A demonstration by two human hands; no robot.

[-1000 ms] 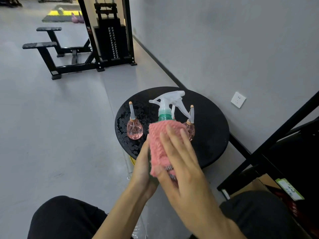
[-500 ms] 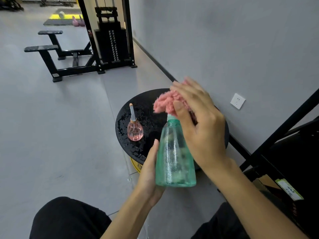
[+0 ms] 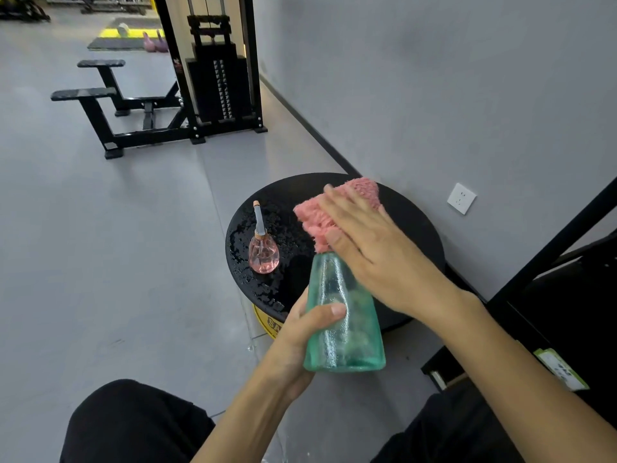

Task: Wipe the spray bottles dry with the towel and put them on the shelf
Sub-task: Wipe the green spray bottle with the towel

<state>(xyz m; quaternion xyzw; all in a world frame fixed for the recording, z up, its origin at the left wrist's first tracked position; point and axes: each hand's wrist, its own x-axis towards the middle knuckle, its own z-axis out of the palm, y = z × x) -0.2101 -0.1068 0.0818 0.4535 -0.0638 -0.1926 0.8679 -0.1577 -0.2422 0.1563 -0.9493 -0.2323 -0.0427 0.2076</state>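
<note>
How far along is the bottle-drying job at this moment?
Nothing visible is finished. In hand: the left hand holds the green bottle while the right hand presses the pink towel over its top. Left: the small pink bottle on the wet round table, then shelving.

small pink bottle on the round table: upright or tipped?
Upright. The small pink bottle stands on its base on the wet black round table, with its nozzle pointing up, apart from both hands.
</note>
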